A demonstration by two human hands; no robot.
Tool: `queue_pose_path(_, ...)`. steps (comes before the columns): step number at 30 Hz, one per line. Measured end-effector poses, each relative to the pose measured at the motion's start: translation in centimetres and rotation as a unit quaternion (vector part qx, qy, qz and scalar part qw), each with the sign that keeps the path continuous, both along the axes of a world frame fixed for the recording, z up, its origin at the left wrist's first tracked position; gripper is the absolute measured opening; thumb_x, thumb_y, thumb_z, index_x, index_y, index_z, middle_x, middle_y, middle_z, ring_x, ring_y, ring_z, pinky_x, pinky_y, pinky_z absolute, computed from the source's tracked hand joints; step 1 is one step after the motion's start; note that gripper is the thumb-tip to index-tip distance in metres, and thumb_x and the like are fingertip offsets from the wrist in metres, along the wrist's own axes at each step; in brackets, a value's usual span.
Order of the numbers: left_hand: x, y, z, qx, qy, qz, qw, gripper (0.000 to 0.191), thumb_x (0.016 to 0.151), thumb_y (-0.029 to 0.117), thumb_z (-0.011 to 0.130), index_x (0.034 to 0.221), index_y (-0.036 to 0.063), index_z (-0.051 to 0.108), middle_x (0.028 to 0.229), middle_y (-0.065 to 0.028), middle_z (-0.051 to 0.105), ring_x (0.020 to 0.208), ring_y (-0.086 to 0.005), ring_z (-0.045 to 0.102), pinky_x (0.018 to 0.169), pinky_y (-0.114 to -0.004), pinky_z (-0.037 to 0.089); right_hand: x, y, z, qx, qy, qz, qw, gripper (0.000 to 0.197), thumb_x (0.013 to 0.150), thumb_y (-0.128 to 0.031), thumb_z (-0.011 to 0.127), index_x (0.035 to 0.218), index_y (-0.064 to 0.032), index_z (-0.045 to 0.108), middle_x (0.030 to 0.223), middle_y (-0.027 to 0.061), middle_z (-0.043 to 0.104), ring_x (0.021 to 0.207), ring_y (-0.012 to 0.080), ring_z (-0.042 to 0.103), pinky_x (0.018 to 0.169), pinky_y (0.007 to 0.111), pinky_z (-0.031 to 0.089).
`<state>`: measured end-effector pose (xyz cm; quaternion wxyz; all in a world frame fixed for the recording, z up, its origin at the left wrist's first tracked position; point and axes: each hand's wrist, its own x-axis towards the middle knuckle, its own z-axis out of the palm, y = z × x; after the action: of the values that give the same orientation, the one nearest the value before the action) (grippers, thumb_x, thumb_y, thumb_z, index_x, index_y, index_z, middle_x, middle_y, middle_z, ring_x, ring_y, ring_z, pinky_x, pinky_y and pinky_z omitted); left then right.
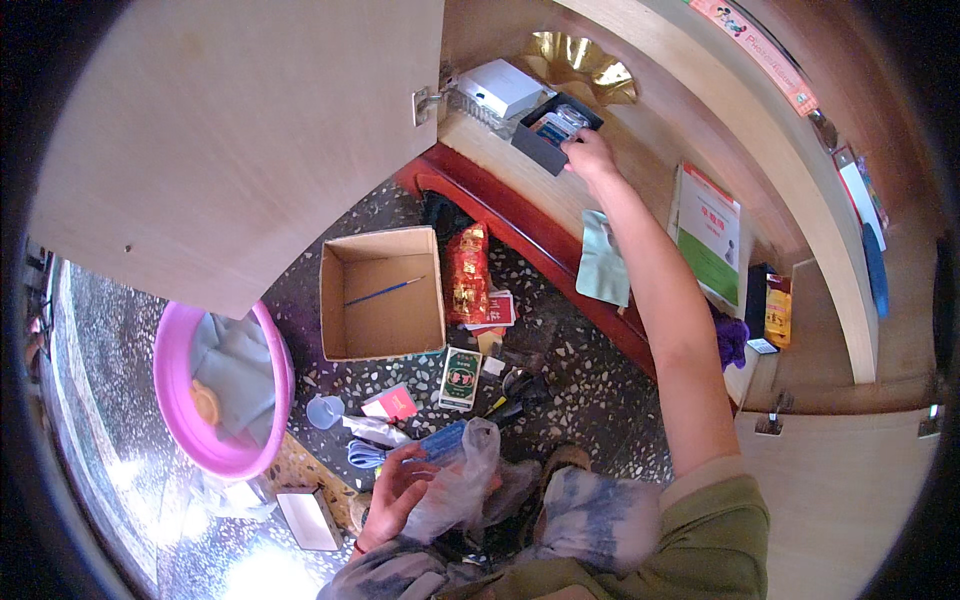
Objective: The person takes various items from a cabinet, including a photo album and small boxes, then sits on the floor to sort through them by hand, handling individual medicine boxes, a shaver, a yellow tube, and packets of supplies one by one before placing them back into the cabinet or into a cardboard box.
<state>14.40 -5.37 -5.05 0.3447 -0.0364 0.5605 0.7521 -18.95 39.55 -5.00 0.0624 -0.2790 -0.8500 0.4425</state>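
Note:
My right hand (589,155) reaches into the low cabinet and has its fingers at the right edge of a black box (541,150) that holds small packaged items; whether it grips the box or something in it is not plain. A white box (500,88) lies just left of the black box. Low in the view, my left hand (396,493) hangs with fingers apart beside a clear plastic bag (457,487). Near its fingertips are a blue packet (444,441) and a folded striped cloth (366,454).
An open cardboard box (382,346) with a blue paintbrush (385,290) stands on the speckled floor, beside a red-and-gold packet (470,274). A pink basin (166,390) is at left. The cabinet door (247,135) hangs open; a booklet (709,232) lies on the cabinet shelf.

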Motion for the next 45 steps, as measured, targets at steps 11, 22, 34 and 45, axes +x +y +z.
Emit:
queue_pose_path(11,0.1,-0.3,0.5,-0.038,0.011,-0.021,0.999,0.054,0.085,0.005,0.054,0.133,0.0020,0.032,0.123,-0.0097,0.045,0.111,-0.0214,0.048,0.096,-0.034,0.036,2.7,1.0,0.0,0.016,0.070,0.060,0.996,0.044,0.084,-0.024,0.059,0.123,-0.0065,0.050,0.119,0.0182,0.055,0.108,0.0307,0.053,0.093,0.039,0.040)
queue_pose_path(22,-0.7,-0.5,0.5,-0.396,0.449,-0.198,0.776,0.063,0.073,0.031,0.069,0.126,0.0048,0.045,0.121,-0.0172,0.046,0.116,-0.0360,0.041,0.099,-0.045,0.033,14.3,-13.7,-0.2,0.160,0.178,0.436,0.867,0.037,0.083,-0.018,0.060,0.116,-0.0036,0.050,0.109,0.0151,0.053,0.095,0.0304,0.056,0.081,0.038,0.047)
queue_pose_path(34,0.2,-1.1,-0.3,-0.270,0.436,-0.242,0.824,0.055,0.066,0.022,0.072,0.114,0.0038,0.055,0.112,-0.0130,0.052,0.111,-0.0336,0.044,0.094,-0.043,0.038,16.4,-18.5,-3.8,0.263,0.152,0.603,0.737,0.050,0.081,-0.024,0.065,0.122,-0.0001,0.047,0.130,0.0179,0.039,0.114,0.0339,0.044,0.093,0.041,0.041)
queue_pose_path(45,1.5,-2.3,-2.0,-0.221,0.440,-0.269,0.827,0.026,0.068,0.012,0.065,0.091,0.0019,0.057,0.095,-0.0119,0.057,0.106,-0.0347,0.046,0.091,-0.044,0.040,19.5,-17.7,-5.3,0.192,0.135,0.640,0.731,0.018,0.078,-0.002,0.052,0.094,-0.0014,0.057,0.094,0.0105,0.055,0.089,0.0277,0.054,0.080,0.039,0.045)
